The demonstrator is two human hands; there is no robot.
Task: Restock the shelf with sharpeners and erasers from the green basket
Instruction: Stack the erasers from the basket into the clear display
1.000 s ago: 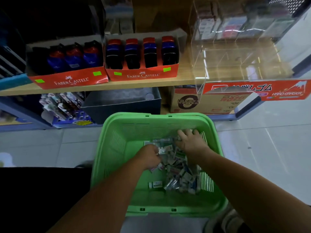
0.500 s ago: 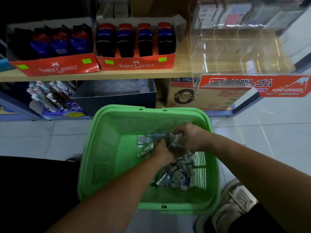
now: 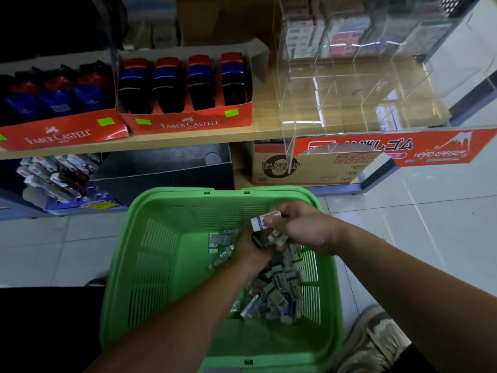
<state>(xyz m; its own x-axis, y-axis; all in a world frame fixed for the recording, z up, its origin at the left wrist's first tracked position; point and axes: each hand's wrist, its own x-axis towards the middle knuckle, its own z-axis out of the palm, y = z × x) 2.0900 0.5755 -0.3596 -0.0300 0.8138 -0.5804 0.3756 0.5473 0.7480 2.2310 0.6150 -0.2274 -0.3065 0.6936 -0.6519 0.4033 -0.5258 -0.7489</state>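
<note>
I see the basket (image 3: 150, 259) on the floor (image 3: 430, 224) before the shelf (image 3: 201, 136); on the shelf, sharpener boxes (image 3: 188, 123) stand left of the display case (image 3: 363, 98); erasers (image 3: 277, 297) lie in the basket.

The wooden shelf (image 3: 263, 122) carries two red display boxes at its left, one (image 3: 61, 135) just beside the other (image 3: 188, 123). A clear acrylic case (image 3: 363, 84) with dividers stands at its right end.

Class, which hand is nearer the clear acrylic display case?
Right. The right hand is below the case, by the green plastic basket's far rim; the left hand is deeper inside.
</note>
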